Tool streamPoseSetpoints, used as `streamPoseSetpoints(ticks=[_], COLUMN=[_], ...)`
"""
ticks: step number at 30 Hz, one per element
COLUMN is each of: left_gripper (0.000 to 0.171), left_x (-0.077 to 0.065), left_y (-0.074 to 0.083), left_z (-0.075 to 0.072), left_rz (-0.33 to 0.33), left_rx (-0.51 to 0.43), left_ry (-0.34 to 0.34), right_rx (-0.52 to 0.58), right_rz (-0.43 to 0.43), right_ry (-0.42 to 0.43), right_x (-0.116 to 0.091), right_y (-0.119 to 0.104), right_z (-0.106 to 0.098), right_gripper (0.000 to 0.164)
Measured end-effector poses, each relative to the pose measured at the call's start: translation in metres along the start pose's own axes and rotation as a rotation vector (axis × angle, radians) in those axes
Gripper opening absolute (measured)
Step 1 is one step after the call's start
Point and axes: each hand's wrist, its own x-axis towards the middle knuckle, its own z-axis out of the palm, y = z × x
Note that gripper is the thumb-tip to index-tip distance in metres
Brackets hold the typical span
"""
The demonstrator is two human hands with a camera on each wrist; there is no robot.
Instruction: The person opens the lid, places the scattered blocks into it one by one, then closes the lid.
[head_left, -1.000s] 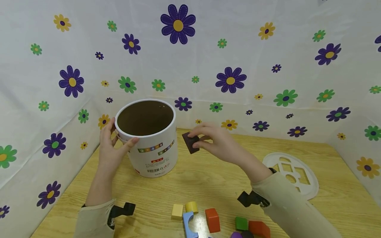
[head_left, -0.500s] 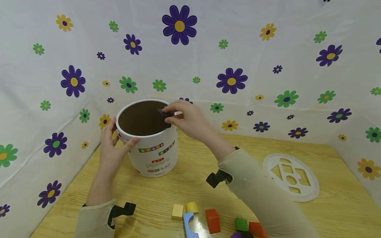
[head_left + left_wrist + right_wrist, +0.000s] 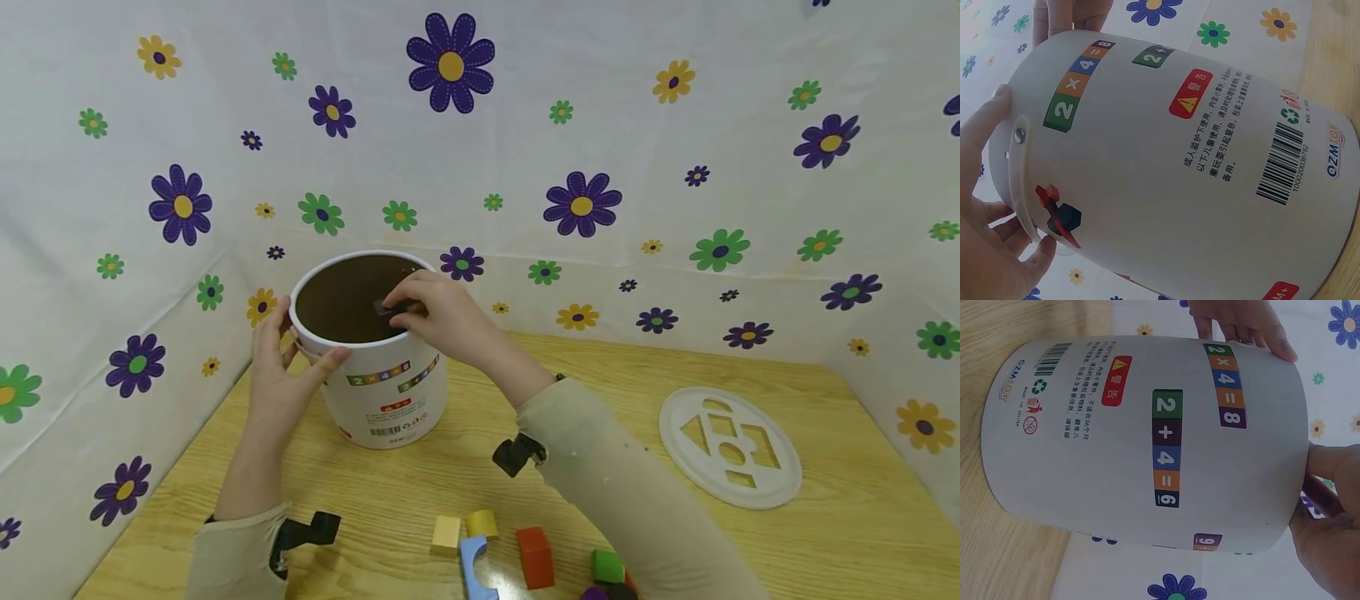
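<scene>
A white bucket [image 3: 390,392] with printed sums and a barcode stands upright at the left of the table. My left hand [image 3: 288,375] grips its rim from the left side, thumb at the front edge. In the left wrist view the fingers of that hand [image 3: 991,206] lie round the bucket's side near a white handle [image 3: 1017,169]. My right hand [image 3: 442,317] reaches over the right of the rim and pinches a dark block [image 3: 386,310] inside the mouth. The right wrist view hides the block behind the bucket's wall.
Near the front edge lie a pale yellow block [image 3: 446,535], a yellow cylinder [image 3: 482,523], a blue arch [image 3: 474,567], a red block [image 3: 535,557] and a green block [image 3: 607,567]. A round white plate with shaped holes [image 3: 675,433] lies at the right. Flowered cloth [image 3: 495,150] walls the back.
My right hand has moved left from beside the bucket, carrying the dark block over the rim and into the mouth. The left hand has stayed on the bucket.
</scene>
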Motion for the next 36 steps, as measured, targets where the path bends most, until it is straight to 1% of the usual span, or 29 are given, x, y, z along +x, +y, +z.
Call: streamPoseSetpoints(ticks=[3, 7, 11, 16, 23, 26, 27, 29, 31, 33, 34, 36], left_gripper=[0.090, 0.091, 0.092, 0.091, 0.091, 0.091, 0.091, 0.091, 0.091, 0.091, 0.091, 0.091], left_x=[0.000, 0.000, 0.000, 0.000, 0.002, 0.002, 0.001, 0.001, 0.000, 0.000, 0.000, 0.000], left_y=[0.001, 0.000, -0.002, -0.002, -0.003, -0.001, 0.003, 0.003, 0.003, 0.001, -0.003, -0.002], left_z=[0.000, 0.000, -0.001, -0.001, 0.000, -0.001, -0.001, -0.001, 0.000, 0.000, -0.001, -0.001], left_rz=[-0.002, -0.008, -0.015, -0.018, -0.022, -0.029, -0.028, -0.024, -0.021, -0.016, -0.015, -0.017], left_rx=[-0.005, -0.002, 0.000, 0.010, 0.011, 0.016, 0.014, 0.016, 0.017, 0.017, 0.018, 0.015], left_ry=[0.000, 0.001, 0.005, 0.003, -0.003, -0.004, -0.006, -0.005, -0.007, -0.010, -0.010, -0.010], right_rx=[0.016, 0.011, -0.010, -0.019, -0.010, 0.011, 0.019, 0.036, 0.060, 0.108, 0.134, 0.203], right_rz=[0.046, 0.086, 0.103, 0.105, 0.069, 0.043, 0.024, -0.026, -0.078, -0.112, -0.122, -0.133], right_ry=[-0.011, -0.030, -0.043, -0.041, -0.008, 0.035, 0.053, 0.101, 0.143, 0.164, 0.168, 0.152], right_x=[0.000, 0.001, 0.003, 0.002, 0.000, -0.002, -0.003, -0.006, -0.012, -0.019, -0.023, -0.031], right_y=[0.001, 0.001, 0.001, 0.001, 0.002, 0.004, 0.005, 0.007, 0.007, 0.006, 0.005, 0.003], right_z=[-0.001, -0.001, 0.000, 0.001, 0.001, 0.003, 0.003, 0.005, 0.005, 0.004, 0.003, 0.001], right_gripper=[0.016, 0.016, 0.013, 0.011, 0.011, 0.011, 0.011, 0.014, 0.017, 0.020, 0.021, 0.023])
